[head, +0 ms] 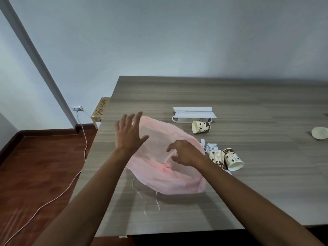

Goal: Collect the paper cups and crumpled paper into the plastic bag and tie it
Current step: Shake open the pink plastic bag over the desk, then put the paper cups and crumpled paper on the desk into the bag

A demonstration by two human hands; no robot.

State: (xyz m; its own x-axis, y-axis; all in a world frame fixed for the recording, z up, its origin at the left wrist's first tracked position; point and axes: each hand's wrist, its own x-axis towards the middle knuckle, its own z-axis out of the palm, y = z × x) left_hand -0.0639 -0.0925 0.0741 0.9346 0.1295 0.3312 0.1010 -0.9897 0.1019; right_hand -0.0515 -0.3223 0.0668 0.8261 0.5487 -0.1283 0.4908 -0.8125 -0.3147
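Note:
A pink plastic bag (170, 176) lies puffed up on the wooden table (248, 192), gathered at a knot near its middle. My left hand (128, 134) hovers over the bag's far left side with its fingers spread, holding nothing. My right hand (184, 153) pinches the thin bag film just above the knot. Two paper cups (226, 158) with a coffee-bean print lie on their sides right of the bag. A third cup (201, 127) lies farther back. Crumpled paper (209, 145) sits between them. Another cup (320, 133) lies at the right edge.
A white power strip with a folded white card (193, 114) stands behind the cups. A thin string (154, 203) trails on the table in front of the bag. Left of the table are a cardboard box (100, 110), a wall socket with a white cable (78, 108) and red floor.

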